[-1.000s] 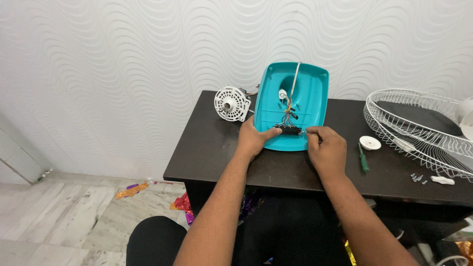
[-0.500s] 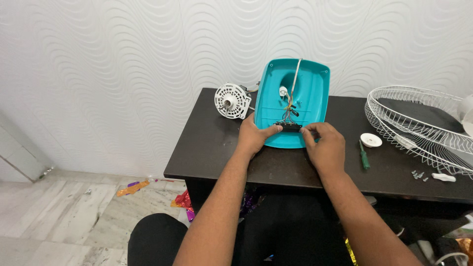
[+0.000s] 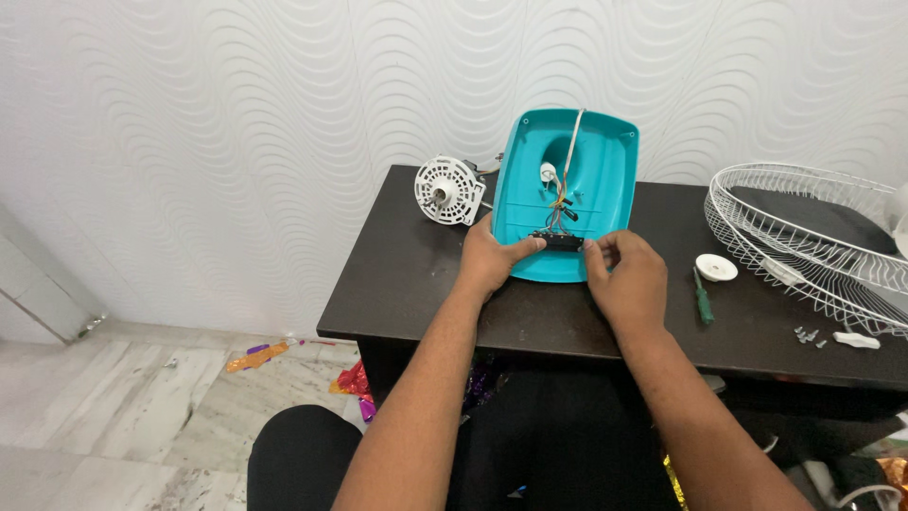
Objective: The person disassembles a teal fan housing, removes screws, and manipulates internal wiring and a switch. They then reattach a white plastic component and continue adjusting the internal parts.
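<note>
Head view: two hands (image 3: 492, 260) (image 3: 626, 276), one switch block (image 3: 556, 241).

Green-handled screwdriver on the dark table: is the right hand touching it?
Apart. The head view shows bare tabletop between the green-handled screwdriver and the right hand, which is at the turquoise plastic base.

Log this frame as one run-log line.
left hand: holds black switch block | right hand: pinches block's other end | teal fan base: upturned on table
</note>
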